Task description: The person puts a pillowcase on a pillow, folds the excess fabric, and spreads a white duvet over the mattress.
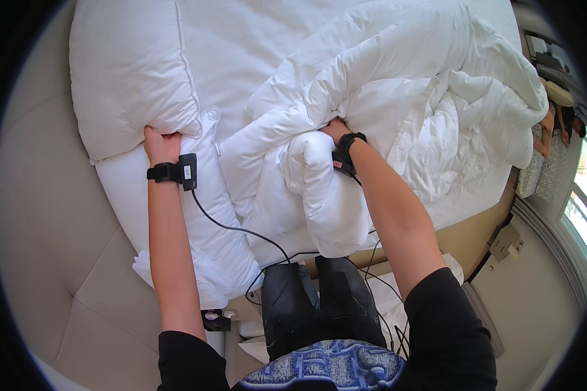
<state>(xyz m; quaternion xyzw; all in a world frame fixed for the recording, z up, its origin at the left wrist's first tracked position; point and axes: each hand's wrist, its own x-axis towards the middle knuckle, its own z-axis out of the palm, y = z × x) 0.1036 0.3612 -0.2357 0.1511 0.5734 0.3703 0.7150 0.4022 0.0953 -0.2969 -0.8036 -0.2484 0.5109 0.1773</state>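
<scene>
My left hand (162, 141) grips the lower edge of a plump white pillow (132, 73), its fingers partly hidden under the fabric. Below it, another white pillow (215, 205) lies against the headboard side. My right hand (336, 129) is pressed into the folds of a bunched white duvet (386, 97); the fingertips are hidden and the hand looks closed on the fabric. Both wrists wear black straps with small boxes and cables. A white sheet (235, 49) covers the mattress between the pillow and the duvet.
A padded beige headboard (44, 195) runs along the left. Black cables (235, 228) hang from my wrists past the bed edge to my legs. A small black tray (216, 320) with items is below the pillows. Patterned cloth, a person and a window stand at the far right.
</scene>
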